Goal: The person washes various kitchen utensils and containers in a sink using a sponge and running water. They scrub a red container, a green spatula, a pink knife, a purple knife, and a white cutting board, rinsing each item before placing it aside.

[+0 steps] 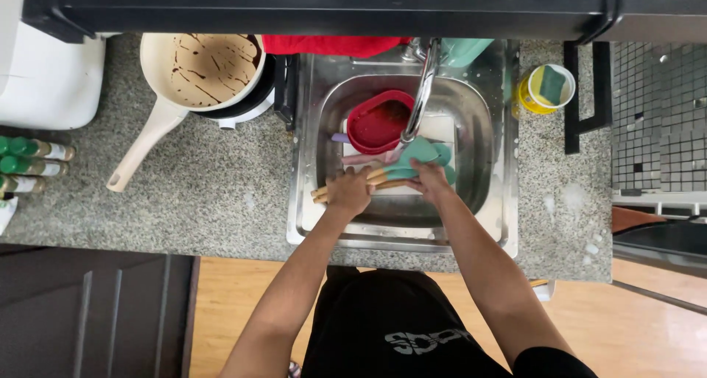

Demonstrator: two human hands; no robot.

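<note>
1. The left hand [349,191] is clenching the wooden handles [372,177] of teal utensils [421,157] at centre frame, over the sink [486,135].
2. The right hand [429,179] is gripping the teal heads — under the faucet [423,91].
3. A red bowl [379,121] is sitting just above; a stained pan [199,72] is resting on the counter [213,194], upper left.

Two bare hands, the left hand [348,191] and the right hand [429,179], hold one bundle of wooden-handled teal silicone utensils [412,159]; their exact number cannot be told. One steel sink [501,201] has one curved metal tap [423,91] and holds one red plastic bowl [377,124]. One cream long-handled pan [199,72], one yellow tub [543,89], three green-capped bottles [33,164].
</note>
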